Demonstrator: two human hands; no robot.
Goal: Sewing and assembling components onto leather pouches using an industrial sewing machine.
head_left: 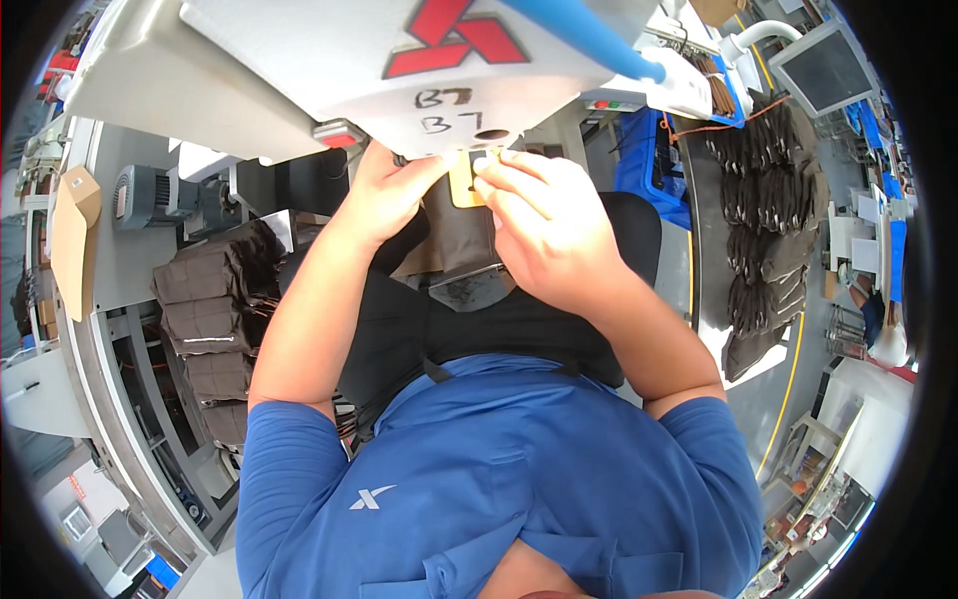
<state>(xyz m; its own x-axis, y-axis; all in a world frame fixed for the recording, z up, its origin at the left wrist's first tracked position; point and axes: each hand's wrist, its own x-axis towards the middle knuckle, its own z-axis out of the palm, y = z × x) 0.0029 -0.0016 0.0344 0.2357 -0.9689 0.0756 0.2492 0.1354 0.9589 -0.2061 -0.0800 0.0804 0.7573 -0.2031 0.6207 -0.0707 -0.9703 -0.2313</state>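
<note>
Both hands are close together under the front of a large white sewing machine head (349,60). My left hand (391,195) has its thumb stretched toward a small yellow plate (462,186); its other fingers curl in, partly hidden by the machine. On the plate's other side, my right hand (539,205) has its fingers bent and pressed together, the tips at the plate's edge. What either hand pinches is too small or hidden to make out. Dark brown fabric (464,240) hangs below the plate, above my lap.
Folded dark fabric pieces (215,295) are stacked at my left, near a grey motor (150,195). At right, many dark pieces (763,220) lie bundled on a table, beside a blue bin (649,165). A cardboard piece (75,240) lies far left; a monitor (823,70) stands far right.
</note>
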